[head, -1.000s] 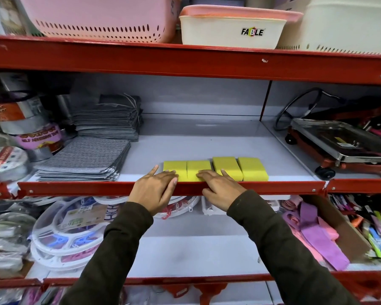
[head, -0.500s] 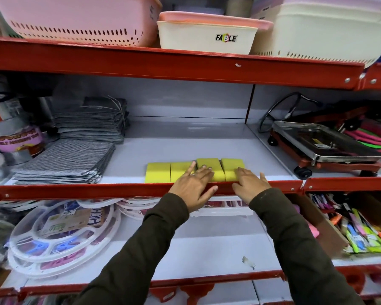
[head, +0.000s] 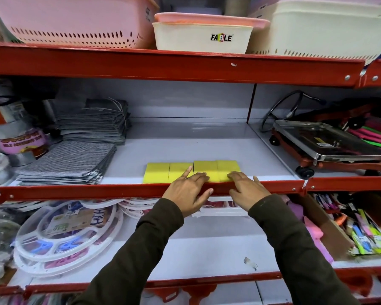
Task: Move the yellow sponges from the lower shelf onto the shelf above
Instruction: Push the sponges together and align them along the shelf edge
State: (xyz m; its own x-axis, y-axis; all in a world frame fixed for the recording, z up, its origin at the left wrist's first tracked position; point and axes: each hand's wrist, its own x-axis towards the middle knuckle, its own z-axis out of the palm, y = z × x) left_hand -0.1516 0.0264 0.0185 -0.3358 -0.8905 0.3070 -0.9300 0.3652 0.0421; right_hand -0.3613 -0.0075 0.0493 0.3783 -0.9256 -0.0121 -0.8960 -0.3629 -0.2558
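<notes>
Several yellow sponges (head: pixel 157 172) lie side by side in a row at the front of the middle white shelf (head: pixel 185 139), just behind its red lip (head: pixel 97 190). My left hand (head: pixel 188 190) rests flat over the lip, fingertips on the middle sponges. My right hand (head: pixel 247 190) lies flat beside it, fingertips touching the rightmost sponge. Both hands have their fingers spread and grip nothing. On the lower shelf (head: pixel 196 249), the part that shows holds no sponges.
Stacks of grey cloths (head: pixel 66 159) sit left of the sponges and a wheeled metal platform (head: pixel 326 146) sits to the right. Pink and cream baskets (head: pixel 202 37) fill the top shelf. White round trays (head: pixel 64 236) and a box of pens (head: pixel 365 234) flank the lower shelf.
Both hands slid right along the row, from the left sponges to the right ones. The two right sponges now sit closer against the others.
</notes>
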